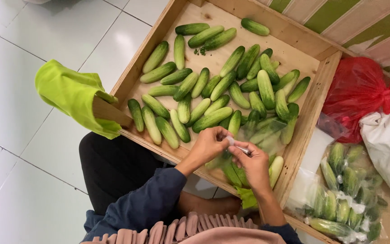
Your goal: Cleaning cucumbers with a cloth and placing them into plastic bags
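Clear plastic forms the bag (260, 135) at centre; my left hand (211, 143) and right hand (253, 161) meet at its neck, fingers pinched narrow on the twisted top. Several cucumbers show through the film, and the bag rests in the near right corner of the wooden tray (310, 113). Loose cucumbers (204, 92) lie spread over the tray floor beyond my hands. Filled bags of cucumbers (344, 194) lie to the right, outside the tray, below a red plastic bag (357, 92). A green cloth (71, 95) covers the tray's left corner.
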